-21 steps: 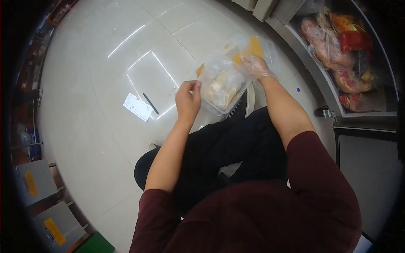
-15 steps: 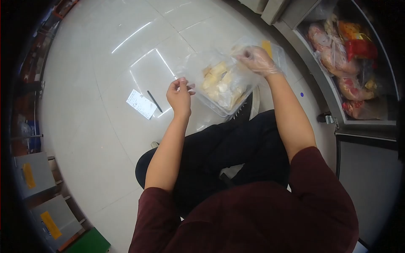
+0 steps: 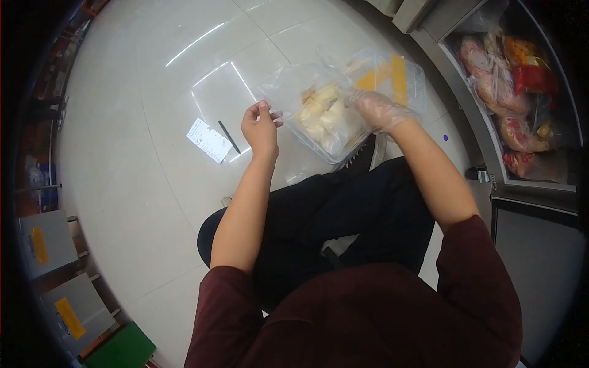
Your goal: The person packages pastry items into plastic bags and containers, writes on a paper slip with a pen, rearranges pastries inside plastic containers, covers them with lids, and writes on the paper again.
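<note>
My bare left hand (image 3: pixel 261 127) is closed in a pinch on the left edge of a clear plastic bag (image 3: pixel 282 83). The bag is spread open inside a clear plastic container (image 3: pixel 328 158) on the floor. Pale yellow chunks (image 3: pixel 325 116) lie in the bag; I cannot tell what food they are. My right hand (image 3: pixel 375 111), in a clear disposable glove, is at the right side of the bag, close to the chunks. Its fingertips are blurred against the plastic, so their grip is unclear. Behind it lies a clear lid (image 3: pixel 416 80) with orange tape strips.
A handwritten paper (image 3: pixel 208 141) and a black pen (image 3: pixel 229 136) lie on the tiled floor to the left. At right, an open freezer drawer (image 3: pixel 497 175) holds bagged meat (image 3: pixel 491 80) and a red packet (image 3: pixel 535 81). Grey taped bins (image 3: pixel 80 313) stand at lower left.
My right hand has come down from the bag's upper right edge toward the chunks, uncovering more of the taped lid. My left hand keeps its pinch. The view has shifted slightly.
</note>
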